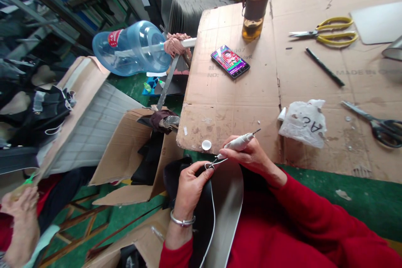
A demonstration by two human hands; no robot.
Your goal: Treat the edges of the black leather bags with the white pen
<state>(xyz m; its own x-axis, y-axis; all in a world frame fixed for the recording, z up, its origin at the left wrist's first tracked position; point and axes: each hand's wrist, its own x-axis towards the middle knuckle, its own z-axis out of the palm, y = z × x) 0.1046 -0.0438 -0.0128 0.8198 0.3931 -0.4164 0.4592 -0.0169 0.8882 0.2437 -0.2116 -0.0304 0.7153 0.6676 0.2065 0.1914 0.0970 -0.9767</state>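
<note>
In the head view my right hand [248,155] is closed round a small white glue bottle [239,142], its tip pointing down at my left hand. My left hand [192,182] pinches a thin white cord [214,205] at a small dark knot or fitting, which the bottle's tip meets or nearly meets. From there the cord hangs down over a grey-and-black sheet [228,197] on my lap. A small round white cap [206,145] lies at the table's near edge, just above my left hand.
On the cardboard-covered table [232,109] are a phone [230,62], a tea bottle [253,16], yellow-handled scissors [336,31], black scissors [387,130] and a plastic bag [304,123]. A blue water jug [135,48] hangs left; a co-worker's hand [23,217] shows far left.
</note>
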